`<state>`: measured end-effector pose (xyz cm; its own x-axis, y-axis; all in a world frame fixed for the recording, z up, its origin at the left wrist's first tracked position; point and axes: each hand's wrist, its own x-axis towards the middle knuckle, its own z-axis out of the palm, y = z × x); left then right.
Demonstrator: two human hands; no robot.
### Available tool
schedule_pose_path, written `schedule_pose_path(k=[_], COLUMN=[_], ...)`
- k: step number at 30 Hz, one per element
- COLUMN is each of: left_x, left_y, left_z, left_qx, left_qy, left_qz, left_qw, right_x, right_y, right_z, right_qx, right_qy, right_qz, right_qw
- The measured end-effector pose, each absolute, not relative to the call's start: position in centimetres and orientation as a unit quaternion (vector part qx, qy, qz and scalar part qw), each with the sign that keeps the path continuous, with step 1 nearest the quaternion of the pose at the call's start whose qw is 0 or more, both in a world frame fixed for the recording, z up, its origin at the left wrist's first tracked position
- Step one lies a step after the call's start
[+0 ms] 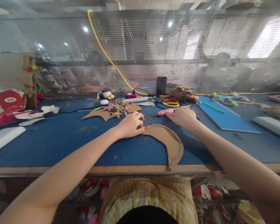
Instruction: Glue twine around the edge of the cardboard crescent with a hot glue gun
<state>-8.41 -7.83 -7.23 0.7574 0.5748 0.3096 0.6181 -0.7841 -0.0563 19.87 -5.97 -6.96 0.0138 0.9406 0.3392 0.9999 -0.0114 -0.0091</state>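
Note:
A cardboard crescent (174, 141) with a layered, corded-looking outer edge lies on the blue tabletop, one tip towards the front edge. My left hand (131, 125) has its fingers curled on the crescent's far left tip. Just beyond the crescent, a pink glue gun (163, 112) rests low over the table with its nozzle pointing left. My right hand (183, 117) is closed around its rear part, which the fingers partly hide. Behind my left hand sit cardboard star shapes (99, 114) and a tangle of thin twine (123, 106).
A phone (161, 86) leans upright against the perforated metal screen (140, 53). A bundle of brown twine (182, 92) lies beside it. On the right is a blue board (226, 116) with a green stick (213, 107). White foam blocks (7, 138) flank both sides; a yellow cable (107, 56) hangs behind.

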Motion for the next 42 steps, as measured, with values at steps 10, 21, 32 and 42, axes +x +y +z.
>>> schedule_pose_path(k=[10,21,32,42], left_x=[-8.2,-8.3,-8.5,-8.5], left_y=[-7.9,-8.2,-7.9,-7.8], left_z=[-7.6,-6.9,-7.0,-7.1], left_qx=[-0.94,-0.936,-0.934,-0.934], left_qy=[-0.296,-0.311,-0.311,-0.314], left_qz=[-0.167,-0.146,-0.151,-0.143], left_qw=[0.029,0.078,0.085,0.089], right_x=[20.8,19.5,19.5,19.0], right_y=[-4.9,-5.2,-4.8,-5.7], right_z=[-7.8,-6.7,-7.5,-6.9], right_qx=[-0.567,-0.668,-0.49,-0.377], right_qy=[-0.806,-0.714,-0.804,-0.854], right_qz=[-0.038,-0.037,-0.161,-0.207], right_qw=[0.167,0.207,0.297,0.294])
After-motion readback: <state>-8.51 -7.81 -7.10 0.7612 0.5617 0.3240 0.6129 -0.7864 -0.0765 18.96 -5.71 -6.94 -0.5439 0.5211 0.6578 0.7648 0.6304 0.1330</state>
